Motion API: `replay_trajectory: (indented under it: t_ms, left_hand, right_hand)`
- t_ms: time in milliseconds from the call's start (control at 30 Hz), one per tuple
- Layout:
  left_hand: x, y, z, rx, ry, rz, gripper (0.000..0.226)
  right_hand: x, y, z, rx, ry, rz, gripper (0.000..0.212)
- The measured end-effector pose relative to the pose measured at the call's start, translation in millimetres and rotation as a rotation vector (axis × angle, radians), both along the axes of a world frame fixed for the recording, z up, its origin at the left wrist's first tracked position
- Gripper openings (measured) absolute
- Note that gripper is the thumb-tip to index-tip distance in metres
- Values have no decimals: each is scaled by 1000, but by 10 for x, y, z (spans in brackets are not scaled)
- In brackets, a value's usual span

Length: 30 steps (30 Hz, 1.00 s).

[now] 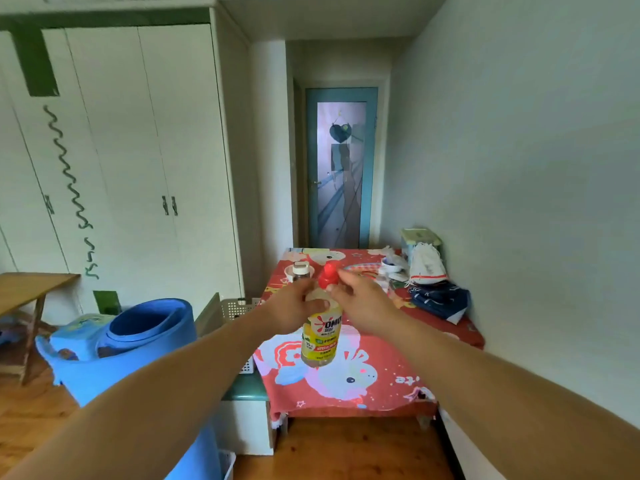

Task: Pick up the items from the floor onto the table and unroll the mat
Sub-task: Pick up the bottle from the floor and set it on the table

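A clear bottle [320, 341] with a yellow label and a red cap is held over the table [363, 386], which wears a red cartoon-print cloth. My left hand [294, 306] is wrapped around the bottle's upper body. Beside the red cap, my right hand [363, 299] has its fingers spread, the fingertips at or near the cap. A rolled blue mat [138, 344] stands upright on the floor to the left of the table, its open end facing up.
On the table's far side are a small jar [300, 270], a white drawstring bag [427, 266], dark blue cloth [440, 299] and a box. White wardrobes line the left wall. A wooden table [31, 285] stands far left, a white basket [239, 308] between mat and table.
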<state>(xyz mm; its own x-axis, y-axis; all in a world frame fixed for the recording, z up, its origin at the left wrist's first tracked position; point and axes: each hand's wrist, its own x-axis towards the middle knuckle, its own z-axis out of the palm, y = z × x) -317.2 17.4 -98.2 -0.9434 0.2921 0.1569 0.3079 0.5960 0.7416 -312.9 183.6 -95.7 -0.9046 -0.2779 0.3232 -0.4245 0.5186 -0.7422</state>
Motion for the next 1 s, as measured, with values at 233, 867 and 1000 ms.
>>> replay_trajectory:
  t_ms: [233,867,1000]
  left_hand:
    - [-55,492,448,44,67,-71,40]
    - [-1637,1183,602,181,51,-221,38]
    - [-2079,1354,672,205,49,-252,34]
  right_hand:
    - [-68,486,379,26,85,-68,33]
    - [-1451,1160,586,115,169,-272,31]
    - [-1854,1297,643,109,158,-308,33]
